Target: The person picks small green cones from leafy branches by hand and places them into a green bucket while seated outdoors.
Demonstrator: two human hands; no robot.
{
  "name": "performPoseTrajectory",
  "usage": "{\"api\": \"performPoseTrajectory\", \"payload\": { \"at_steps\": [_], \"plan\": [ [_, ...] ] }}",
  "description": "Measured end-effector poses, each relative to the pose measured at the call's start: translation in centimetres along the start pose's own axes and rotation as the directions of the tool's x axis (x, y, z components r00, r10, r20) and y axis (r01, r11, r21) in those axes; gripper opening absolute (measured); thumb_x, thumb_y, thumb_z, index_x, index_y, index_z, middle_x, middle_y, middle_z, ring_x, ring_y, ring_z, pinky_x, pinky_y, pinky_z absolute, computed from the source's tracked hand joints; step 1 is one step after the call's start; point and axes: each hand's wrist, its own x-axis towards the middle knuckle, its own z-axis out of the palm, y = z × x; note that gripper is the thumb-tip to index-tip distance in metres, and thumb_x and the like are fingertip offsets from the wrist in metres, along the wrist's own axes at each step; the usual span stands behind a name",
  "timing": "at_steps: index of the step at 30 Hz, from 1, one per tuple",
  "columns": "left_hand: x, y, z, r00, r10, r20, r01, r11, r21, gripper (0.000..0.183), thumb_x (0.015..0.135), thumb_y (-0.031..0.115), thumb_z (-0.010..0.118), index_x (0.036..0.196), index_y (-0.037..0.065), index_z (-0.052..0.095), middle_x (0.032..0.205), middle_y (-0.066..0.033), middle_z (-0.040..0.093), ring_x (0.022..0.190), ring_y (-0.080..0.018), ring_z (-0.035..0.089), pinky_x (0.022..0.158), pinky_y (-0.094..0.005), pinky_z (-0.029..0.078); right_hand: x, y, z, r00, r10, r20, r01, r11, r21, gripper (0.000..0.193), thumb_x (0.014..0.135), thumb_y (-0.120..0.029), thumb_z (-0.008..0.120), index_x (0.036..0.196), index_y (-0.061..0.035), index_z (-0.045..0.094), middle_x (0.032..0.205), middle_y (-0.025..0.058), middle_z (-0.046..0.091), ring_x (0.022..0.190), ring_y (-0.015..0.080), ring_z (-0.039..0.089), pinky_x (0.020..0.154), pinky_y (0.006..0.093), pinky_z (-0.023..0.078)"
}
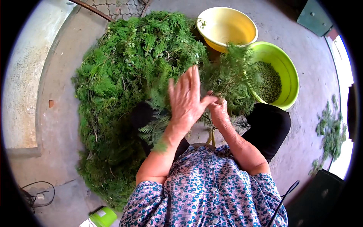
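Observation:
My right hand (219, 111) is closed round the stem end of a leafy evergreen branch (230, 77). The branch fans out past my fingers toward the basins. My left hand (186, 94) is raised with its fingers stretched out, its thumb by the right hand's fingertips; nothing shows in its palm. A blurred green sprig (155, 130) appears beside my left wrist. To the left lies a big heap of cut evergreen branches (124, 68) with small pale cones among the leaves. A lime-green basin (290, 81) on the right holds many small green cones (267, 81).
A yellow basin (213, 43) stands behind the green one, with a bit of leaf inside. Loose sprigs (331, 128) lie on the concrete floor at the far right. A dark cable (49, 196) and a small green container (104, 216) are at the lower left.

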Motion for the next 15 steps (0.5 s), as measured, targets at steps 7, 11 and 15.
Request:
{"api": "performPoseTrajectory", "payload": {
  "at_steps": [7, 11, 15],
  "plan": [
    [-6.6, -5.3, -2.9, 0.780, 0.011, 0.626, 0.151, 0.967, -0.205, 0.025, 0.076, 0.030, 0.064, 0.083, 0.006, 0.060, 0.056, -0.0132, 0.052, 0.053, -0.0307, 0.054, 0.050, -0.0375, 0.041, 0.5, -3.3, -0.5, 0.999, 0.031, 0.010, -0.027, 0.951, -0.307, 0.027, 0.084, -0.011, 0.057, 0.106, 0.0029, 0.051, 0.079, 0.0011, 0.057, 0.077, 0.0093, 0.052, 0.076, 0.0249, 0.041],
    [-7.3, -6.6, -4.6, 0.801, -0.077, 0.593, 0.279, 0.925, -0.257, 0.018, 0.072, 0.016, 0.067, 0.083, 0.003, 0.061, 0.065, -0.0154, 0.056, 0.053, -0.0279, 0.054, 0.052, -0.0321, 0.043, 1.0, -3.9, -1.9, 0.992, -0.124, 0.039, 0.128, 0.899, -0.418, 0.028, 0.080, -0.007, 0.062, 0.106, -0.0013, 0.052, 0.078, 0.0001, 0.056, 0.074, 0.0101, 0.050, 0.070, 0.0255, 0.042],
    [-7.5, -8.3, -5.6, 0.910, -0.315, 0.272, 0.369, 0.911, -0.181, 0.017, 0.069, 0.015, 0.069, 0.081, 0.004, 0.064, 0.074, -0.0140, 0.062, 0.064, -0.0293, 0.060, 0.057, -0.0338, 0.045, 1.8, -3.2, -2.7, 0.932, -0.327, 0.155, 0.342, 0.658, -0.671, 0.024, 0.073, -0.003, 0.064, 0.086, 0.0023, 0.045, 0.068, 0.0165, 0.050, 0.061, 0.0302, 0.039, 0.059, 0.0349, 0.040]
  ]
}}
